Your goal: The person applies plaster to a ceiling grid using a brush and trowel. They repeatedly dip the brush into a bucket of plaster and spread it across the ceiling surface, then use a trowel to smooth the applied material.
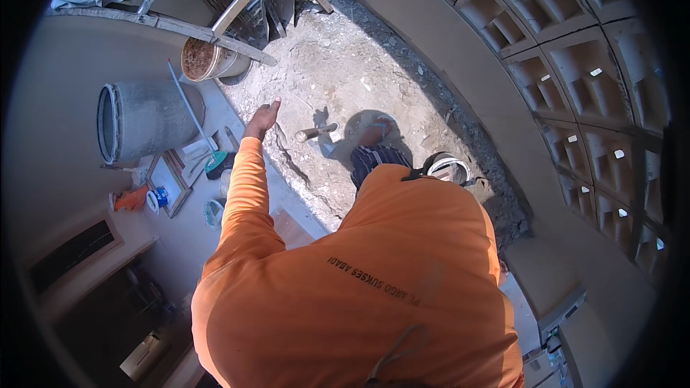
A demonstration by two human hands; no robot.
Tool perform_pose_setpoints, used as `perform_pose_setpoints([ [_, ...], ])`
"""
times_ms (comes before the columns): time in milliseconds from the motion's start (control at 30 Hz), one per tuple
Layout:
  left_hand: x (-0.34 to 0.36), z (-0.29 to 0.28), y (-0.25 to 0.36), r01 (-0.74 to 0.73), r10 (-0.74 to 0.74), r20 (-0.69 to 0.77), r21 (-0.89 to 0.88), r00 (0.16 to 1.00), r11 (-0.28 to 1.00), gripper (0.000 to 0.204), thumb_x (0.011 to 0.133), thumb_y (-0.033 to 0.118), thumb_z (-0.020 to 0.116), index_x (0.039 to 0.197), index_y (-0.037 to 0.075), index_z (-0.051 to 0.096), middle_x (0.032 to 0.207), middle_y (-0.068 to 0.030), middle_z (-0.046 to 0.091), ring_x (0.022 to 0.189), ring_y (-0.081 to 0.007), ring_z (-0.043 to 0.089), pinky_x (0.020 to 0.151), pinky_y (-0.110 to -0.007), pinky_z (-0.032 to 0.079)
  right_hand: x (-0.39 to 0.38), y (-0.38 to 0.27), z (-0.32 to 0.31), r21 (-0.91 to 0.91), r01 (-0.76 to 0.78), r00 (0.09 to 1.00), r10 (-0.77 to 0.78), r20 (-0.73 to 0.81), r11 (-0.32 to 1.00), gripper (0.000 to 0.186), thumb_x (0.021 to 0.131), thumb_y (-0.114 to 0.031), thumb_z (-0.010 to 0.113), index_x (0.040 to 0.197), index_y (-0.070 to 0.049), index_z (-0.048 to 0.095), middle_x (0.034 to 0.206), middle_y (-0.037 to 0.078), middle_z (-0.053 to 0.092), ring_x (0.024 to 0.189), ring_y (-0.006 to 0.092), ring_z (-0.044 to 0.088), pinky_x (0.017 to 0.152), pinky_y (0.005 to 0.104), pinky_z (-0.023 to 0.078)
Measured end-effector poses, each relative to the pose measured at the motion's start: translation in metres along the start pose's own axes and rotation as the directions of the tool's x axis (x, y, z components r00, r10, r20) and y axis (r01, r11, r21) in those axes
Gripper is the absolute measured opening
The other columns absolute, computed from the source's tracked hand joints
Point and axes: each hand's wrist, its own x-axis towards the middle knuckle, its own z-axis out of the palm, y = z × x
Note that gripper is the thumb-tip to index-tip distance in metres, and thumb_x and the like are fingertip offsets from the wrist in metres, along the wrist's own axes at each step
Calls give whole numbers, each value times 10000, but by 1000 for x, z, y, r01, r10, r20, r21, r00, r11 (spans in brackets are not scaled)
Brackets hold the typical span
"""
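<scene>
My left hand [264, 118] reaches out in front of me over the edge between the pale tiled floor and the rough ground. Its fingers are stretched out and I see nothing held in them; a hand-shaped shadow with spread fingers falls on the ground beside it. A short round piece like a pipe or wooden handle [316, 131] lies on the ground to the right of this hand. Past my right side stands a small whitish bucket [449, 170], partly covered by my orange shirt. My right hand is hidden behind my body.
At left, a large grey drum [149, 121] lies tilted near hand tools and a green-topped item [215, 164]. A dirt-filled bucket [205, 59] stands beneath a wooden frame [162, 24] at the far left. A wall of pierced blocks [546, 65] runs along the right.
</scene>
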Motion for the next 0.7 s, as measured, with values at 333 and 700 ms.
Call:
perform_pose_setpoints([
  [333,20,141,-37,587,-16,653,-669,757,455,245,889,178,756,1043,18,653,885,-116,637,877,-277,698,788,-319,635,33,-202,-36,409,11,999,-28,36,912,195,956,-232,636,1095,-102,680,817,21,668,677,152,639,572,296,517],
  [700,-15,212,-90,500,-293,564,-256,772,827,202,844,82,737,815,45,540,648,-42,487,487,-161,462,437,-321,430,13,-222,21,309,226,910,-313,271,924,188,897,-137,626,1063,-68,682,747,26,658,629,138,622,534,283,484],
])
